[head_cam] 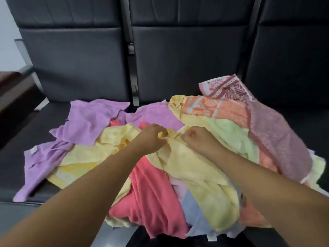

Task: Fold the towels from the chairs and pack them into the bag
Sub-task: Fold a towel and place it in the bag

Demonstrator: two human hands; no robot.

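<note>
A heap of towels (154, 193) lies on the black chairs (80, 68). In the middle of the heap, the left hand (153, 138) and the right hand (197, 139) each pinch the edge of a yellow towel (185, 163), close together.

A rumpled heap of unfolded towels (154, 184) (lilac, coral, pale green, patterned pink) sprawls across the black chairs (80, 59), a yellow towel (185, 157) crumpled on top, mid-heap.
</note>
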